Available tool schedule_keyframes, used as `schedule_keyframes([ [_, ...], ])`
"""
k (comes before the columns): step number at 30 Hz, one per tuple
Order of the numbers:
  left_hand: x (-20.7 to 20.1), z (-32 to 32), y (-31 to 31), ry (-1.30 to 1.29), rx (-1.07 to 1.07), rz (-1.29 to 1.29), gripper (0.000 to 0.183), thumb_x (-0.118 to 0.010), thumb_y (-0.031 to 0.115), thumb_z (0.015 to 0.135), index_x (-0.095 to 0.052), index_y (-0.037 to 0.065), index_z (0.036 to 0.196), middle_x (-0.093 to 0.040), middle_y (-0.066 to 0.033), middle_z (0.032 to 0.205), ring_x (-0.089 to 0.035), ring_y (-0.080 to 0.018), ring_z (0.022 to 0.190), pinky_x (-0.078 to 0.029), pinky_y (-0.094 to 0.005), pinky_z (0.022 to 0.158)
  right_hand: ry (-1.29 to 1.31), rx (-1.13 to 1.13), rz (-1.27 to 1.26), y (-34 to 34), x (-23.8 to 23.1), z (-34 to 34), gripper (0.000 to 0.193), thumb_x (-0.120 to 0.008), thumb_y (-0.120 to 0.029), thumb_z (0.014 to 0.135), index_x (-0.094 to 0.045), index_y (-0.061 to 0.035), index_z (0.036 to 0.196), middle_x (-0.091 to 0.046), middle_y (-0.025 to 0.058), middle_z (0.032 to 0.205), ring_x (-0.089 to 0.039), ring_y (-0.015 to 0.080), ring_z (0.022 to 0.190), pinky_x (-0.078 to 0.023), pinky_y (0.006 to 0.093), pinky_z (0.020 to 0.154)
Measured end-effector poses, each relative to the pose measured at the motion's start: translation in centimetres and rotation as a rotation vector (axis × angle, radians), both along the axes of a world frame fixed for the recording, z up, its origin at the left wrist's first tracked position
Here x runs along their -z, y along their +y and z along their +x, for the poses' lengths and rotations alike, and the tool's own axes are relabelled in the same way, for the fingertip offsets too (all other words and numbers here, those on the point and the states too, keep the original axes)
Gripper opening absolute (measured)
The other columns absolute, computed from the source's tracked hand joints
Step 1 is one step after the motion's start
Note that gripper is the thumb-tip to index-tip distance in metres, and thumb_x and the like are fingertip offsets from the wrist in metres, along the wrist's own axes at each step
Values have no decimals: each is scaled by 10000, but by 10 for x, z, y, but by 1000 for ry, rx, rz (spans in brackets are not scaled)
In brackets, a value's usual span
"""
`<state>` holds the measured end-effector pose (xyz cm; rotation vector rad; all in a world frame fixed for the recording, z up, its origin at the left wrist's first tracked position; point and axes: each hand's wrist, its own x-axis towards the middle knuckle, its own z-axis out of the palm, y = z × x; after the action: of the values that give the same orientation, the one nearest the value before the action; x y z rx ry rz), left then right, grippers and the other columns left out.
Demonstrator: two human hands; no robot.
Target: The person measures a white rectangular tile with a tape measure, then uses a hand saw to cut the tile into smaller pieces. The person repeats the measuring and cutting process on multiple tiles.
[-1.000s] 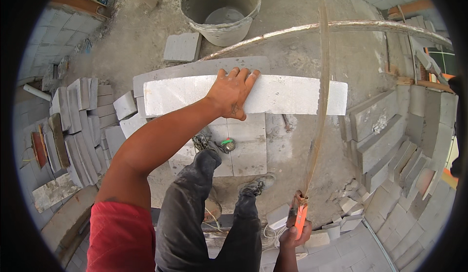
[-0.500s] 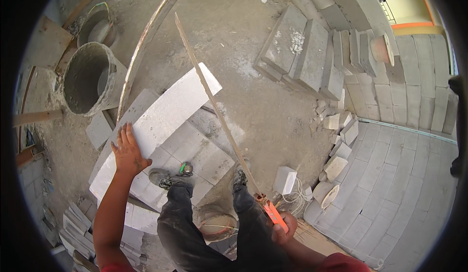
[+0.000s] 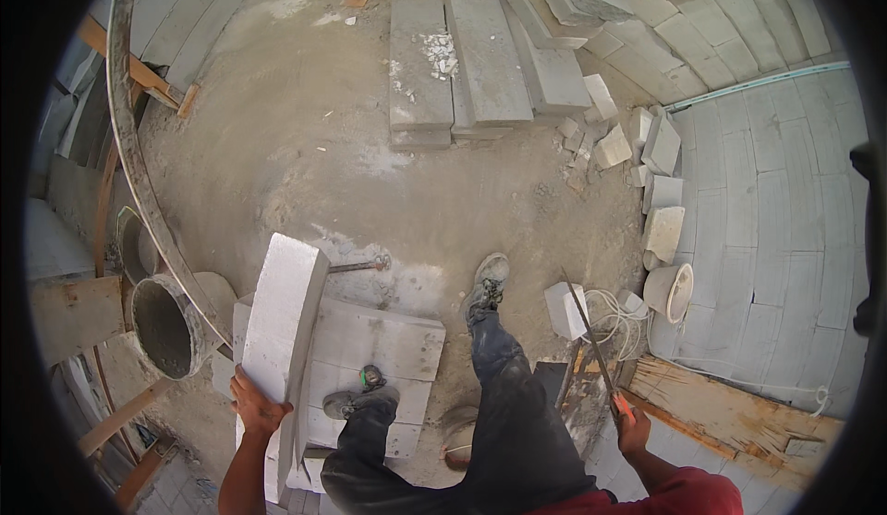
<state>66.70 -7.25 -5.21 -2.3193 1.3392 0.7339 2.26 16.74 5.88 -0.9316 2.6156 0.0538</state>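
White and chalky-looking: that's the one long block [image 3: 288, 326], lying on some flat grey slabs [image 3: 374, 335], and I'll place everything else by it. Count so far: one long block, one saw [image 3: 589, 335], two buckets, two shoes, one tape measure. Block's a straight, squared bar with a smooth bright top, a shadowed right side and crisp edges at the far end; its near end is partly behind the forearm. Left hand [image 3: 260, 406] is palm down on its near half, fingers spread and loose-looking. Right hand [image 3: 634, 429], well off to the block's right, has its fingers wrapped round the saw's orange handle; the thin dark blade points up and away, not touching the block. As for clutter, the left shoe [image 3: 358, 402] is planted just right of the block, tape measure [image 3: 371, 377] right next to it, with both legs between block and saw. The big bucket [image 3: 218, 295] sits left of the block, smaller bucket [image 3: 135, 240] behind that, and a long curved strip [image 3: 148, 182] cuts across in front of both. Past the block's far end, several thick slabs [image 3: 487, 62] are piled up.
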Motion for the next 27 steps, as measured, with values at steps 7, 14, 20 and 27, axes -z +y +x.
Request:
schedule_keyframes([
  [7, -72, -172, -128, -11, 119, 278, 1279, -904, 211, 427, -147, 19, 1440, -357, -194, 1318, -363, -379, 1273, -317, -615, 1005, -58, 180, 228, -17, 11, -80, 305, -594, -272, 835, -546, 10, 726, -586, 250, 645, -596, 454, 653, -448, 493, 593],
  [14, -85, -395, -272, 115, 462, 266, 1267, -881, 282, 480, -134, -38, 1451, -355, -219, 1308, -353, -402, 1266, -307, -589, 1023, -305, 342, 171, -60, 30, -111, 253, -565, -211, 788, -536, 31, 720, -537, 237, 617, -567, 386, 589, -410, 471, 567],
  [20, -56, -561, -403, 308, 762, 11, 1243, -887, 295, 489, -152, -29, 1437, -364, -221, 1281, -366, -394, 1240, -343, -566, 964, -291, 342, -66, -42, 44, -101, 241, -655, -184, 802, -538, 3, 707, -576, 185, 631, -492, 265, 479, -375, 416, 467],
  [27, -27, -713, -541, 455, 1008, -310, 1218, -892, 272, 513, -160, -1, 1448, -370, -221, 1303, -386, -412, 1238, -337, -580, 964, -459, 925, -258, -58, 34, -68, 306, -532, -345, 948, -678, -76, 941, -593, 80, 747, -545, 255, 650, -459, 390, 593],
])
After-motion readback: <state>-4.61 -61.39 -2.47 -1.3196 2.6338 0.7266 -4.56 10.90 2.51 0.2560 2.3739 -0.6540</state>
